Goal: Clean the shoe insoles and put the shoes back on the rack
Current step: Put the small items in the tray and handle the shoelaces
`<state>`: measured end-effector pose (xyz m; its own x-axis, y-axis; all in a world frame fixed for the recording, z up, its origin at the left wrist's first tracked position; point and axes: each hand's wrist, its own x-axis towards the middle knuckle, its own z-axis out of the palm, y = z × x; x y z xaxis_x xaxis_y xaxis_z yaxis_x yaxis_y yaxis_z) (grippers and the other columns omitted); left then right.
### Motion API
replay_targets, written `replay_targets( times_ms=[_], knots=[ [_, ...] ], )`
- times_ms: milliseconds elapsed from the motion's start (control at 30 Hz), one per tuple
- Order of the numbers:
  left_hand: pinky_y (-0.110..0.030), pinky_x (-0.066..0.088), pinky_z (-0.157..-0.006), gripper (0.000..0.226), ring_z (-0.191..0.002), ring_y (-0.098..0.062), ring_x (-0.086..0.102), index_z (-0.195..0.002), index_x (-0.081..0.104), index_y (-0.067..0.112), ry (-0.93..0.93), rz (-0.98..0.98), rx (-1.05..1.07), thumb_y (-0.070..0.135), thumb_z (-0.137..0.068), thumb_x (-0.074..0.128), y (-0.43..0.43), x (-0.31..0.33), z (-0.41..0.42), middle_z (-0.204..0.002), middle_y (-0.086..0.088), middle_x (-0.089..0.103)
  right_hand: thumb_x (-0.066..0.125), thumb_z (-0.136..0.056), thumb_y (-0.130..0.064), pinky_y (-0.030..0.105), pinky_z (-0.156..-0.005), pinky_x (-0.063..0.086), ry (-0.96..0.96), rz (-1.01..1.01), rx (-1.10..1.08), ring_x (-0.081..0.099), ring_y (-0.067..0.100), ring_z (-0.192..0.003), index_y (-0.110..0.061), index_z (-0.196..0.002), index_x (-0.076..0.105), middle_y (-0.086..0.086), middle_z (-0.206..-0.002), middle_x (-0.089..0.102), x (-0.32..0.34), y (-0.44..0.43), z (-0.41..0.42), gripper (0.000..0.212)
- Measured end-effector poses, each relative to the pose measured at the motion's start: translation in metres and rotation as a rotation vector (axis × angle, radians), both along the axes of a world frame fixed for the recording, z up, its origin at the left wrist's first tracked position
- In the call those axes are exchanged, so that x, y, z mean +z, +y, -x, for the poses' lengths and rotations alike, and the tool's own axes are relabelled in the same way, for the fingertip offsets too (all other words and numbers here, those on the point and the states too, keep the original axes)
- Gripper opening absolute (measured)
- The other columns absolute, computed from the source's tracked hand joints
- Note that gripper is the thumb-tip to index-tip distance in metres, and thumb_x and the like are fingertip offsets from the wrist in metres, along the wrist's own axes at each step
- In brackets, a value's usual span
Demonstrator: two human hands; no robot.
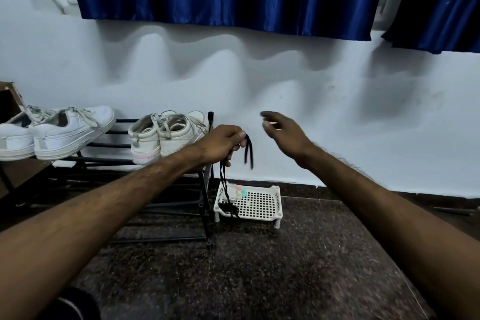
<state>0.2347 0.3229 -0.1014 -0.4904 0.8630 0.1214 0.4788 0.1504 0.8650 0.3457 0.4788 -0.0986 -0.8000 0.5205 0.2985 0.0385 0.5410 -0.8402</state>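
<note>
left hand (223,143) grips black laces (249,150) dangling into the white tray (278,199) beside the shoe rack (210,118), likely to gather them; right hand (283,132) hovers open, empty.

Two bare arms and a patch of dark clothing.
The left forearm (104,205) and right forearm (389,202) are uncovered down to the frame's lower edges, with fine hair along the right one's upper edge. The left hand (220,143) and right hand (283,132) are bare, the right blurred. In the lower left corner is dark cloth (75,304) with a thin pale stripe.
</note>
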Motion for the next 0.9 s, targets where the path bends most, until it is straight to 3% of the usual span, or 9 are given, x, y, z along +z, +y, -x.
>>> replay_targets(
  times_ms=[133,267,333,467,567,667,767,833,900],
  knots=[
    [-0.029,0.047,-0.049,0.035,-0.051,-0.014,0.039,-0.075,0.056,0.015,0.095,0.016,-0.002,0.027,-0.103,0.038,0.000,0.003,0.003,-0.064,0.001,0.042,0.032,-0.104,-0.038,0.003,-0.059,0.039,-0.254,0.023,0.363,0.059,0.011,-0.081,-0.013,-0.094,0.061,0.005,-0.089,0.065,0.005,-0.027,0.001,0.040],
    [-0.031,0.051,-0.052,0.042,-0.050,-0.013,0.034,-0.073,0.054,0.014,-0.006,0.056,0.003,0.038,-0.102,0.037,-0.011,0.006,0.008,-0.059,0.003,0.035,0.042,-0.101,-0.040,0.029,-0.069,0.038,-0.321,0.062,0.437,0.040,0.011,-0.061,-0.016,-0.077,0.061,-0.004,-0.063,0.043,0.000,-0.025,0.006,0.039],
    [-0.038,0.054,-0.058,0.041,-0.049,-0.011,0.034,-0.073,0.051,0.017,-0.115,0.075,0.035,0.044,-0.101,0.039,-0.019,0.011,0.011,-0.058,0.006,0.032,0.043,-0.102,-0.034,0.029,-0.071,0.041,-0.324,0.034,0.438,0.045,0.010,-0.063,-0.016,-0.075,0.057,-0.003,-0.065,0.050,0.001,-0.021,0.004,0.036],
    [-0.033,0.051,-0.053,0.039,-0.047,-0.011,0.030,-0.073,0.047,0.021,-0.352,-0.014,0.089,0.049,-0.099,0.040,-0.027,0.025,0.016,-0.059,0.007,0.029,0.041,-0.103,-0.027,0.031,-0.074,0.044,-0.320,-0.102,0.348,0.058,0.011,-0.078,-0.012,-0.076,0.056,0.006,-0.090,0.071,-0.018,-0.018,0.001,0.034],
    [-0.027,0.045,-0.050,0.040,-0.048,-0.012,0.028,-0.071,0.045,0.022,-0.495,-0.113,0.121,0.049,-0.099,0.038,-0.027,0.032,0.021,-0.056,0.008,0.028,0.039,-0.104,-0.025,0.027,-0.075,0.045,-0.285,-0.081,0.334,0.061,0.012,-0.091,-0.016,-0.071,0.058,0.008,-0.112,0.070,-0.045,-0.036,0.009,0.039],
    [-0.021,0.036,-0.047,0.042,-0.045,-0.012,0.026,-0.068,0.042,0.022,-0.577,-0.209,0.172,0.049,-0.100,0.036,-0.024,0.040,0.022,-0.051,0.009,0.028,0.034,-0.105,-0.026,0.015,-0.069,0.044,-0.174,0.134,0.390,0.061,0.004,-0.092,-0.014,-0.071,0.056,0.009,-0.122,0.066,-0.069,-0.073,0.017,0.042],
    [-0.017,0.030,-0.043,0.043,-0.043,-0.011,0.025,-0.066,0.041,0.022,-0.568,-0.250,0.216,0.047,-0.101,0.036,-0.022,0.043,0.024,-0.050,0.008,0.027,0.029,-0.106,-0.027,0.020,-0.073,0.046,-0.025,0.575,0.477,0.065,0.010,-0.097,-0.016,-0.071,0.057,0.014,-0.118,0.067,-0.088,-0.111,0.022,0.046],
    [-0.018,0.028,-0.042,0.043,-0.043,-0.011,0.025,-0.066,0.041,0.021,-0.535,-0.231,0.238,0.047,-0.101,0.037,-0.022,0.041,0.025,-0.052,0.008,0.026,0.025,-0.106,-0.030,0.026,-0.068,0.046,0.025,0.808,0.517,0.069,0.018,-0.094,-0.018,-0.075,0.054,0.015,-0.105,0.071,-0.093,-0.127,0.025,0.044],
    [-0.018,0.025,-0.042,0.043,-0.043,-0.011,0.026,-0.067,0.043,0.021,-0.506,-0.209,0.262,0.046,-0.101,0.038,-0.025,0.037,0.024,-0.054,0.007,0.027,0.025,-0.106,-0.032,0.029,-0.063,0.048,0.057,0.944,0.482,0.070,0.023,-0.074,-0.016,-0.081,0.045,0.010,-0.077,0.072,-0.095,-0.135,0.027,0.036]
  ],
)
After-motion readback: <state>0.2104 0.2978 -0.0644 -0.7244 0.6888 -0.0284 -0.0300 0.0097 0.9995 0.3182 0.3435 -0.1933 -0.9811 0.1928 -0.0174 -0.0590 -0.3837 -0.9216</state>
